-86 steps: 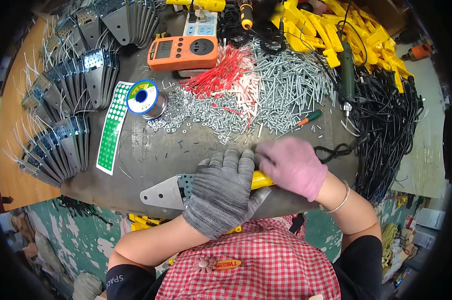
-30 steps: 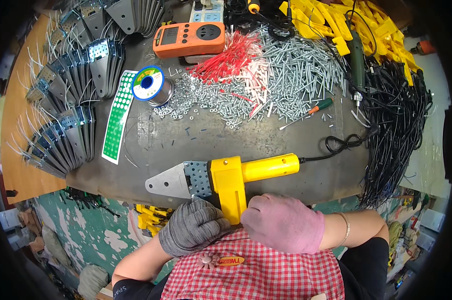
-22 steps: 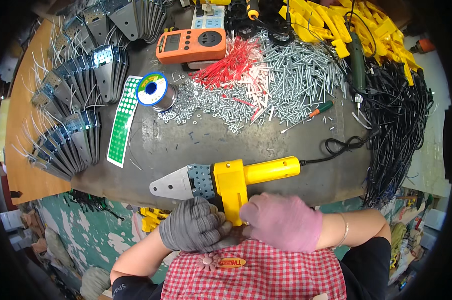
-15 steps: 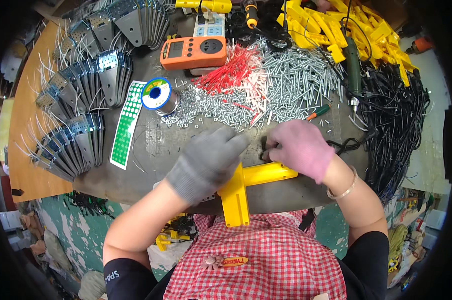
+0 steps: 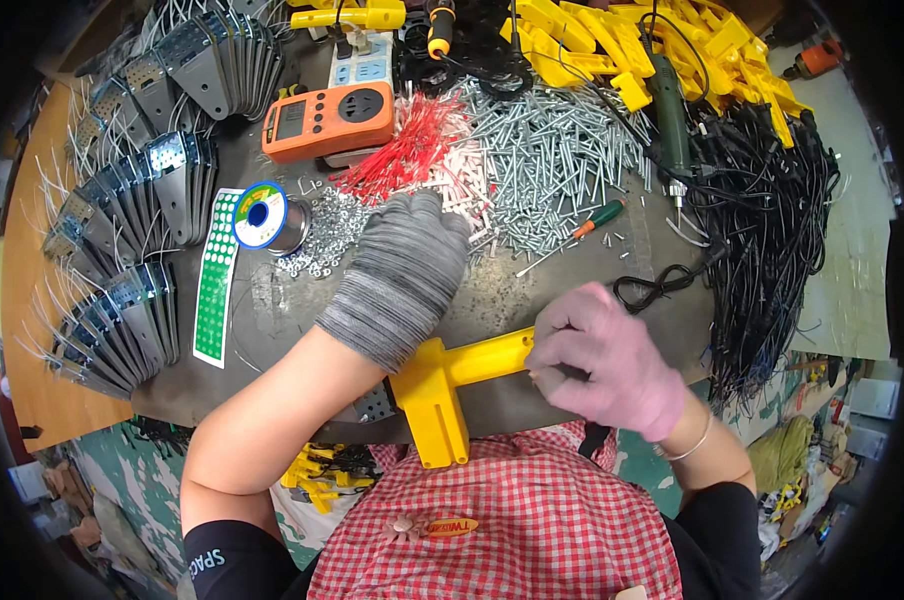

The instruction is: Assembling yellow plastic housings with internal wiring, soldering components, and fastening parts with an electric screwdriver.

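My left hand (image 5: 402, 275), in a grey knit glove, reaches over the small screws and the red and white pieces in mid-table. Its fingertips point away and are hidden beneath the hand. My right hand (image 5: 607, 365), in a pink glove, is curled at the open end of a yellow plastic T-shaped housing (image 5: 432, 405). Thumb and fingers bend toward each other there; what they hold, if anything, I cannot make out. The housing lies at the table's near edge, its tube pointing right, and a red checked apron is just below it.
Long screws (image 5: 547, 150) lie heaped beyond my hands, with a screwdriver (image 5: 600, 220) beside them. Black cables (image 5: 772, 250) and yellow housings (image 5: 712, 50) fill the right. On the left are metal brackets (image 5: 187, 180), a solder spool (image 5: 272, 220), an orange meter (image 5: 329, 120) and a green-dotted sheet (image 5: 215, 280).
My left hand has moved away from me, from above the housing to the small parts. The right hand has come nearer and lower, to the tube's end. The whole view has shifted slightly.
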Tool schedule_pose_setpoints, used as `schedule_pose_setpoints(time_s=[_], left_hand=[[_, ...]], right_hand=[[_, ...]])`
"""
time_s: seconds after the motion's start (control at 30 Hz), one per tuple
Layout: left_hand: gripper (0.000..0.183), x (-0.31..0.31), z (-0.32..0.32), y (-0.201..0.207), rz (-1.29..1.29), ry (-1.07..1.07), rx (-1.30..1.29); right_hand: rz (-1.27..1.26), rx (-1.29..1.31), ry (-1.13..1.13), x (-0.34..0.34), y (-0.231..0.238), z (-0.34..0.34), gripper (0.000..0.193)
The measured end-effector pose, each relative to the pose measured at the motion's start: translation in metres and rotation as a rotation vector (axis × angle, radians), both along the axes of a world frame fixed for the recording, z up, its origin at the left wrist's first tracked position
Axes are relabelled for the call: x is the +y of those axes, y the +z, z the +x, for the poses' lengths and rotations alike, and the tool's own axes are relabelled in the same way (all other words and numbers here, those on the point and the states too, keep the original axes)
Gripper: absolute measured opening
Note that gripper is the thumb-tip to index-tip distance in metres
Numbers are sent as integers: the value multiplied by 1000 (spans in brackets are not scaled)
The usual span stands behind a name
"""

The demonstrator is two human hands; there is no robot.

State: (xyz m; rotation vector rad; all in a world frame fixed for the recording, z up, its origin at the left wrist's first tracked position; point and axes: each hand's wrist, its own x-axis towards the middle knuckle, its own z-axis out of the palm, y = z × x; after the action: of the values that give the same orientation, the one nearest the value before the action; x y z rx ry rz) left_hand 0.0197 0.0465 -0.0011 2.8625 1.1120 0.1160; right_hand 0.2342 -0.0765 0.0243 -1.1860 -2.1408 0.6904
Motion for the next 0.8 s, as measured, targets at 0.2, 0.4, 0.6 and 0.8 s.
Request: schedule_pose_setpoints(time_s=[0.2,0.4,0.6,0.8], left_hand=[[19,-28,6,10,-714,-110,-451],[29,-27,16,0,-967,-91,-310],[25,-30,15,-6,-957,-80,-446],[45,-69,9,7,-238,-250,-124]], right_hand=[[66,-18,-209,-20,-20,-8,20],[44,2,-224,-26,-33,-4,18],[149,-95,-104,-31,-38,1,17],[242,-204,-82,-28,-39,3,18]])
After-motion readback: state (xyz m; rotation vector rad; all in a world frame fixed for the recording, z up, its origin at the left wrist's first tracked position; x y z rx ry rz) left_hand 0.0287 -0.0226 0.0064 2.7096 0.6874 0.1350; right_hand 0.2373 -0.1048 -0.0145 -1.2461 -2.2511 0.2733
